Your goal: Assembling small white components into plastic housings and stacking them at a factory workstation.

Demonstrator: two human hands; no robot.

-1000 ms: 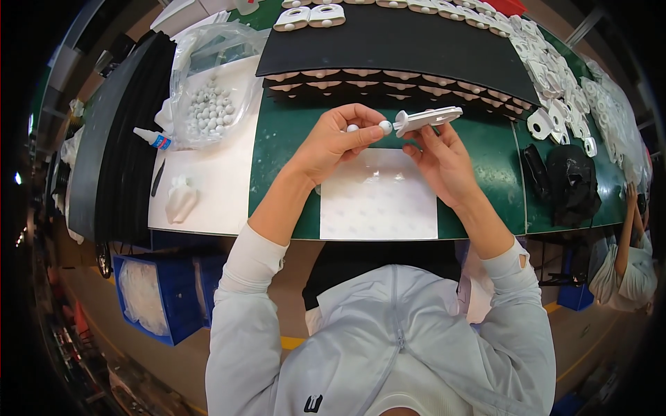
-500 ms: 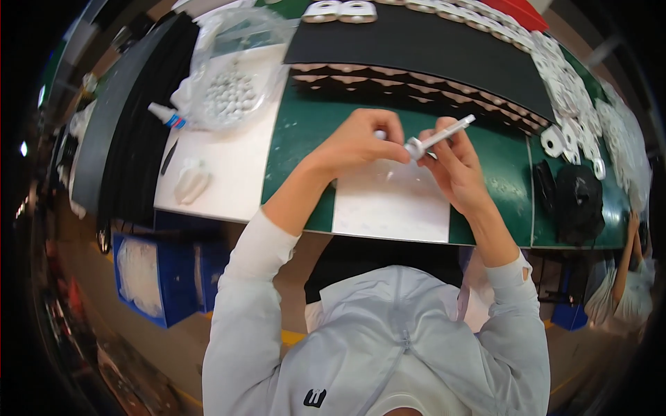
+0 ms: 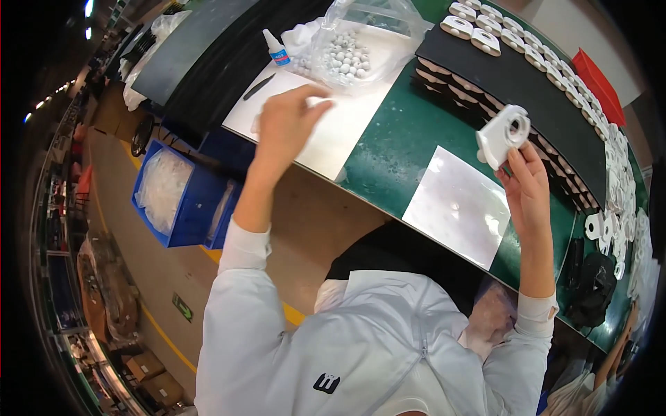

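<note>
Raised at the right, my right hand point(image 3: 527, 184) grips the lower edge of a white plastic housing point(image 3: 494, 141). The part is flat, rounded at one end, with a round ringed opening near its top. My left hand point(image 3: 286, 128) hovers over the white board point(image 3: 333, 142) at the left, thumb and forefinger apart, nothing seen between them. Just beyond it lie a clear plastic bag point(image 3: 383, 19) with many small white balls point(image 3: 347, 57), a small white dropper bottle point(image 3: 276, 48) with a blue label, and a slim dark tool point(image 3: 259, 87).
A white sheet point(image 3: 454, 204) lies on the green table point(image 3: 388, 149) before me. Behind it stands a long black board point(image 3: 485, 73), with white housings point(image 3: 485, 40) along its far side. A red bin point(image 3: 598, 87) is at the back; blue bins point(image 3: 165, 232) stand below left.
My left hand has parted from the white part and moved left towards the ball bag. The right hand has raised and turned the part. The view has swung left.
</note>
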